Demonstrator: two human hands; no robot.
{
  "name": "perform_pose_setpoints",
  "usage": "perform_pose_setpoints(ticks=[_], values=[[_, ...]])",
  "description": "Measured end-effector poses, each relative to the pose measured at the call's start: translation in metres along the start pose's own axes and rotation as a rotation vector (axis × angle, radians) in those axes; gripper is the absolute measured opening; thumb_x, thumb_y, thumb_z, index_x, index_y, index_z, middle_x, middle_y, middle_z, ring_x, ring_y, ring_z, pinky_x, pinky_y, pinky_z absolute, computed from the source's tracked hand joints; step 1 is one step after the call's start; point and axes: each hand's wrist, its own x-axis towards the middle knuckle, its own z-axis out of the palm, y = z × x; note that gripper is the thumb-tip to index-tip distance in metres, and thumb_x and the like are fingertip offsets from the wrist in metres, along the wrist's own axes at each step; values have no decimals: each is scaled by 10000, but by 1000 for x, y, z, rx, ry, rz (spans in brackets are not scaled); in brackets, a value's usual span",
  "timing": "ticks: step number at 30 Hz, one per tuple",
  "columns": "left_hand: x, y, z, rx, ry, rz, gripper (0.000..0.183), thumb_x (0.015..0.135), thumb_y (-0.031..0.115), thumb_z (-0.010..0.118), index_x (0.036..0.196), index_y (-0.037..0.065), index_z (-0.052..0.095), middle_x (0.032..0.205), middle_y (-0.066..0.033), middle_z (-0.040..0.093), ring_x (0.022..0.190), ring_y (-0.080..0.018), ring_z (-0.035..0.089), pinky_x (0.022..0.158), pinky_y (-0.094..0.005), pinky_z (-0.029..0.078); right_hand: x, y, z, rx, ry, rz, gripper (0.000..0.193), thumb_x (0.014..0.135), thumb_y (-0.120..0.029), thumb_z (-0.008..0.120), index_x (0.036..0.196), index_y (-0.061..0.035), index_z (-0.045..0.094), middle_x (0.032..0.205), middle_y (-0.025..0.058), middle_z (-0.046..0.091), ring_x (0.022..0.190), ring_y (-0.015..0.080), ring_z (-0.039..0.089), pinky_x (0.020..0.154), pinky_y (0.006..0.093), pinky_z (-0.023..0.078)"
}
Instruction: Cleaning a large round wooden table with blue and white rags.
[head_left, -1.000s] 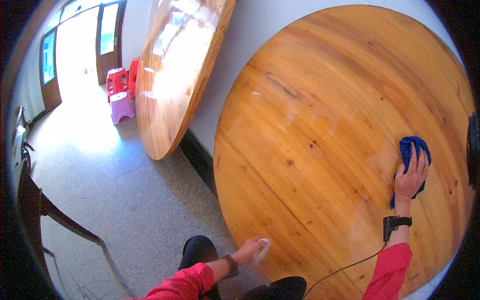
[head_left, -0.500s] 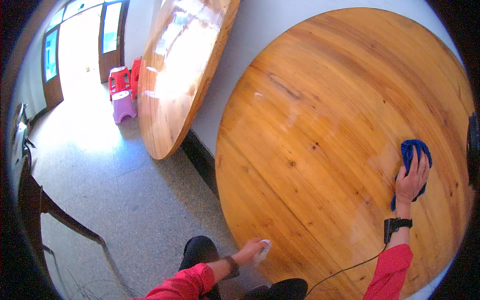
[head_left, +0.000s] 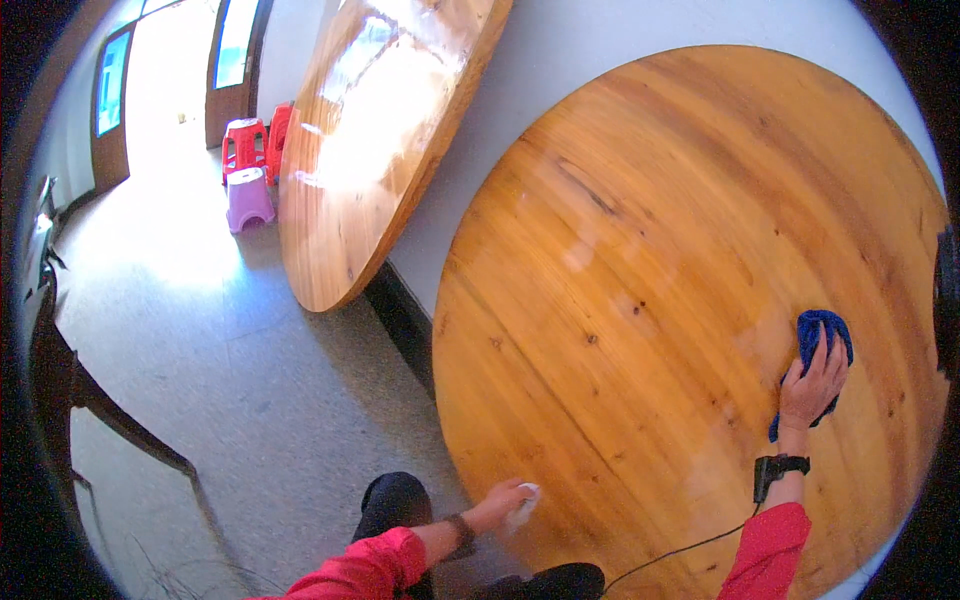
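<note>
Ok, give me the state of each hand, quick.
Left hand: closed on a small white thing at the tabletop edge.
Right hand: open, pressed flat on the blue cloth.

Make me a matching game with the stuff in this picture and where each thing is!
Things:
1. blue cloth
2. purple stool
3. second round tabletop
4. small white thing

Places:
A. on the floor beside the red stools
B. leaning on the wall, farther off to the left
C. under the right hand, pressed on the big round tabletop
D. in the left hand, at the big tabletop's lower edge

Pairs: 1-C, 2-A, 3-B, 4-D
</note>
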Motion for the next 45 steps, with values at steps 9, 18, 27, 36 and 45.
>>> perform_pose_setpoints(ticks=[9,18,27,36,45], values=[[-12,10,5,-10,-58,49,243,931,315,551,872,83,597,700,2,566,563,-119,533,474,-283,413,-1,-10,-5,-2,7,-2,535,804,-138,556,1337,-132,508,1368,154,469,1243,364,444,1069,501,340],[-17,16,7,-13,39,61,220,930,295,561,905,80,602,693,-11,579,549,-129,544,453,-291,417,-3,-17,-9,11,-26,5,519,806,-140,552,1324,-133,519,1367,157,470,1241,362,446,1067,501,341],[-11,12,-6,164,-33,41,340,952,309,535,1153,41,592,884,-53,659,721,-165,642,599,-308,525,-5,-20,-8,13,-31,15,537,805,-154,555,1339,-141,502,1373,148,472,1262,360,431,1083,502,312],[-5,6,-8,138,7,37,306,946,294,545,1117,46,595,844,-42,649,700,-164,638,580,-309,519,-6,-22,-9,0,-49,25,542,807,-162,561,1345,-155,497,1388,141,459,1281,351,417,1094,504,302],[-19,20,6,43,43,32,219,925,310,571,873,98,593,668,-10,559,532,-141,533,457,-294,413,-6,-22,-10,0,-56,25,542,806,-146,548,1345,-149,493,1380,141,461,1264,360,427,1088,515,306]])
